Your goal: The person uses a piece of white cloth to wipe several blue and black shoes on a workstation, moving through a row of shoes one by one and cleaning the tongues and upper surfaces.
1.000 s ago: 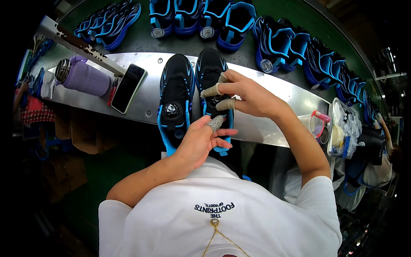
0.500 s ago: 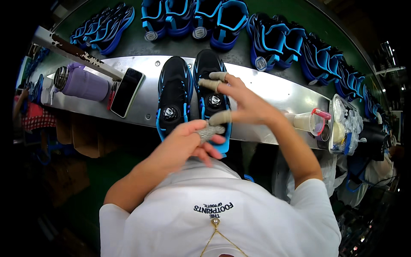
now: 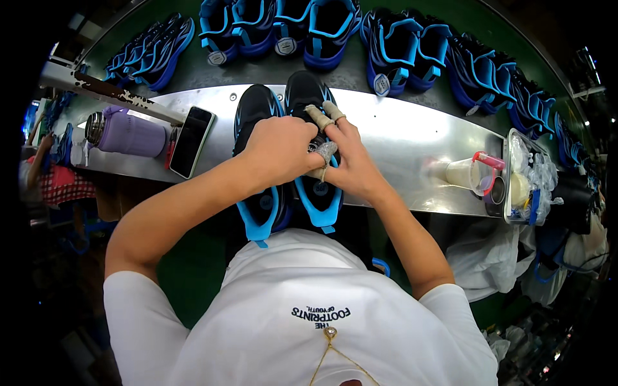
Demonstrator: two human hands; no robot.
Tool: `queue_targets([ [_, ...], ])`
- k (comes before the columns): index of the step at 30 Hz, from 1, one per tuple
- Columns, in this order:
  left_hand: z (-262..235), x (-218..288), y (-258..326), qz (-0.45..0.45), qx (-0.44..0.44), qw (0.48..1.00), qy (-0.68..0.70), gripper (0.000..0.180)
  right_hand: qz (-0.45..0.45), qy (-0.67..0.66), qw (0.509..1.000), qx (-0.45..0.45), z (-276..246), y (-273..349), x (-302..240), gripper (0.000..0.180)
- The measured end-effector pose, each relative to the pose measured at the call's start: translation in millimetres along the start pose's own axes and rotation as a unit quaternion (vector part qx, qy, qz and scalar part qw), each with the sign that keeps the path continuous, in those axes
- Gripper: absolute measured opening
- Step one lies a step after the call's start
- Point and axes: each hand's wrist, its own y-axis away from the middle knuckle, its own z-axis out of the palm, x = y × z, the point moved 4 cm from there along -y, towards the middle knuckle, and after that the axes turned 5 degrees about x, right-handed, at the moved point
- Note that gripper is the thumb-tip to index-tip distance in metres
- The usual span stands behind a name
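Two black-and-blue sports shoes lie side by side on the metal table edge, toes away from me, light-blue heel loops toward me. My left hand (image 3: 281, 147) reaches over the left shoe (image 3: 257, 98), its fingers curled at the round dial (image 3: 314, 143) on the tongue of the right shoe (image 3: 306, 85). The hand covers much of the left shoe's middle. My right hand (image 3: 346, 153) grips the right shoe from its outer side, fingers bent over the upper. Beige covers wrap several of its fingertips; a grey knitted cover sits on a left-hand digit.
More matching shoes (image 3: 328, 38) stand in groups along the green belt beyond. On the left are a phone (image 3: 192, 143), a red pen (image 3: 171, 149), a purple flask (image 3: 132, 134) and a chipped metal bar (image 3: 122, 95). A plastic cup (image 3: 460, 174) and a tray (image 3: 513, 215) of bags are at right.
My left hand has moved up and forward from the heels onto the right shoe's dial. The right hand has shifted slightly down along that shoe. Both shoe openings now show.
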Motion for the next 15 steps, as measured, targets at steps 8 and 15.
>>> queue_targets([
  [8, -10.3, 4.4, -9.5, -0.036, -0.056, 0.996, 0.060, 0.031, 0.005, -0.021, 0.999, -0.026, -2.5, 0.7, 9.2, 0.093],
  [15, -10.8, -3.8, 30.2, 0.056, 0.097, 0.976, 0.186, 0.035, 0.074, -0.129, 0.983, -0.105, -36.0, -7.7, -9.6, 0.072],
])
